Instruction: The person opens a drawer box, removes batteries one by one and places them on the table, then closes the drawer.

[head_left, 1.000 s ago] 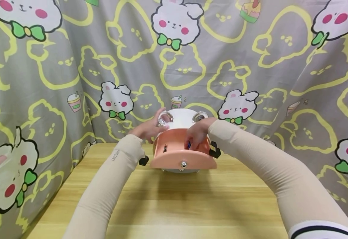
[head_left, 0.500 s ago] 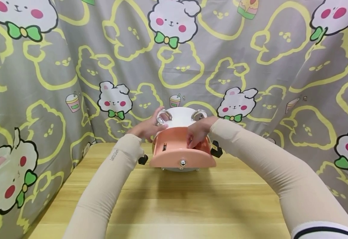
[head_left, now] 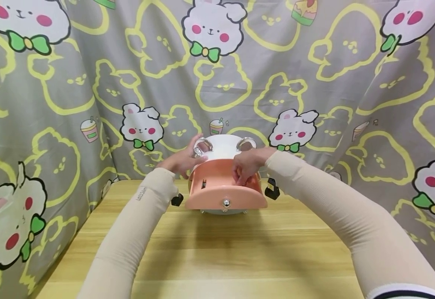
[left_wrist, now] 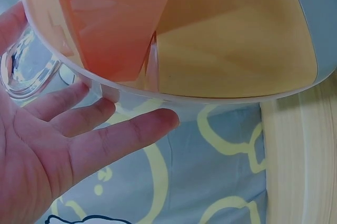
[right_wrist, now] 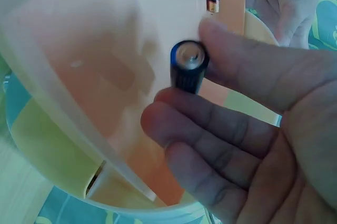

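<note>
A white rounded box [head_left: 220, 146] shaped like an alarm clock, with silver rings on top, stands on the table. Its orange drawer [head_left: 226, 197] is pulled out towards me. My left hand [head_left: 184, 161] holds the box's upper left side, thumb at the front edge; in the left wrist view several fingers spread along the rim. My right hand [head_left: 249, 164] reaches into the drawer and pinches a dark battery with a blue edge [right_wrist: 188, 68] between thumb and fingers, its end facing the right wrist camera. Another battery [head_left: 204, 183] lies at the drawer's left side.
The wooden table [head_left: 217, 249] extends in front of the box. A patterned curtain [head_left: 225, 83] hangs close behind and at both sides. Black wrist mounts [head_left: 272, 189] sit beside the drawer on both sides.
The blue part of the battery, visible between the right fingers a second ago, is now hidden in the head view. The right fingertips have shifted slightly rightward within the drawer; the left hand stays put.
</note>
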{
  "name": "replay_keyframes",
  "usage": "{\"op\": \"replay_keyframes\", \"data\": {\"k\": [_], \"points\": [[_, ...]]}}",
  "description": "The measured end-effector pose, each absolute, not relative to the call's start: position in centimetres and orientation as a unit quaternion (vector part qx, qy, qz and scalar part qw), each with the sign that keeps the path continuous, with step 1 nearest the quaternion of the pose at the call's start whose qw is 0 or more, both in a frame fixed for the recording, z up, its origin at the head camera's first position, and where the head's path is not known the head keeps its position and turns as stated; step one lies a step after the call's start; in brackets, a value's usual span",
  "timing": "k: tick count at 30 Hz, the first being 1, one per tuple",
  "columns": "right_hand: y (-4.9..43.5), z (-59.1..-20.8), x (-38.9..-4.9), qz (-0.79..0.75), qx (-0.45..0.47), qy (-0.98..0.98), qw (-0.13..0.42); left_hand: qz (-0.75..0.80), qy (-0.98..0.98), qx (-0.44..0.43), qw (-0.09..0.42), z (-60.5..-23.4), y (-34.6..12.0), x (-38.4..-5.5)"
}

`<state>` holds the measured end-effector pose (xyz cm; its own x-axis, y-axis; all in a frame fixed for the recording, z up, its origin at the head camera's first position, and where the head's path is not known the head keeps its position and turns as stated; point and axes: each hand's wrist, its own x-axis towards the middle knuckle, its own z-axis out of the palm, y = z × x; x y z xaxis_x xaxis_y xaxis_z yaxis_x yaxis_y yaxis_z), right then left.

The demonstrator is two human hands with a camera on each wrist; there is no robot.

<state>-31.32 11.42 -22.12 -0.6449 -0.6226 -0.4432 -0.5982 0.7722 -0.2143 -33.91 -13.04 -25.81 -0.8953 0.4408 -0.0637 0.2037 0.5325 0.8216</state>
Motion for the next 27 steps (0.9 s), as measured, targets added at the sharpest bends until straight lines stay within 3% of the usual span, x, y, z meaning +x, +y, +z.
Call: {"op": "replay_keyframes", "data": {"k": [7, 27], "points": [[11.8, -22.6, -31.2, -0.039, -0.350, 0.914, 0.201, 0.445, 0.868, 0.179, 0.131, -26.0, -12.8, -34.1], [13.0, -22.7, -30.7, -0.085, -0.333, 0.923, 0.174, 0.455, 0.863, 0.174, 0.133, -25.9, -12.8, -34.0]]}}
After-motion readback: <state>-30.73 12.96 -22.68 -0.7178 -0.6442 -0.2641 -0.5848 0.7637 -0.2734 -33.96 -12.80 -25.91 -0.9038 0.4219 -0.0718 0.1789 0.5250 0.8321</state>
